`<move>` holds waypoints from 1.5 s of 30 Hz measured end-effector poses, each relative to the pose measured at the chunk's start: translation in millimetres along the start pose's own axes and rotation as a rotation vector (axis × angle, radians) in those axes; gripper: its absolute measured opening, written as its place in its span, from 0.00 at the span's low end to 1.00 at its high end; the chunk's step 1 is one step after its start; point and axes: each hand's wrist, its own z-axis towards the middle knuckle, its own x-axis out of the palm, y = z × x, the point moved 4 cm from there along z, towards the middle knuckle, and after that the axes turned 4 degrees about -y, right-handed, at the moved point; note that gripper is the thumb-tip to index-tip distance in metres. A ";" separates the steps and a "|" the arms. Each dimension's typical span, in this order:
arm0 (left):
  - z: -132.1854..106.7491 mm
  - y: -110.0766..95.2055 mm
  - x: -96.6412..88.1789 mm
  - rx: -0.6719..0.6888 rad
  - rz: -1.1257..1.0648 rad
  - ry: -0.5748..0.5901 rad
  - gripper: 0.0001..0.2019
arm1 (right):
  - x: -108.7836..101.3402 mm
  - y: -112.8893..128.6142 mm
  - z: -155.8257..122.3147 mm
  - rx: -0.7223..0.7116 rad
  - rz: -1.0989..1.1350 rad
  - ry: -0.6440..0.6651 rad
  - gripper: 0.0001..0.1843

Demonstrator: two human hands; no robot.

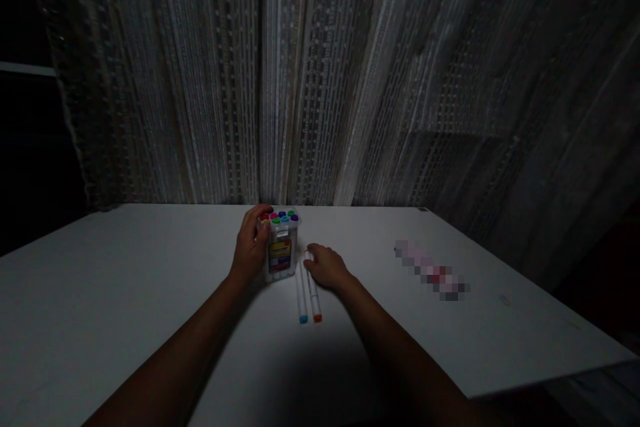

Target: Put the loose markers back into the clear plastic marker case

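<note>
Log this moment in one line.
left hand: grips clear plastic marker box | right hand: touches orange-capped white marker | blue-capped white marker: alongside

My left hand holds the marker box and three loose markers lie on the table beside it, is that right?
Not quite: the head view shows two loose markers, not three, a blue-capped marker and an orange-capped marker. The left hand does hold the marker box.

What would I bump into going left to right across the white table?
left hand → marker box → blue-capped marker → orange-capped marker → right hand → blurred patch
</note>
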 end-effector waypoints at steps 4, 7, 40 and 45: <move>0.3 -0.4 -0.2 -0.003 0.000 -0.002 0.23 | 0.1 1.2 -0.3 -0.014 0.018 -0.019 0.25; 0.4 0.0 0.0 -0.004 -0.001 -0.002 0.22 | -1.4 1.3 -0.4 -0.024 0.025 -0.002 0.25; 0.2 1.0 0.7 -0.015 -0.011 0.006 0.21 | 1.8 3.9 -1.9 -0.005 0.018 0.022 0.28; 0.7 -1.8 0.5 -0.010 0.012 -0.002 0.22 | 1.8 4.8 -2.3 0.004 0.038 0.028 0.28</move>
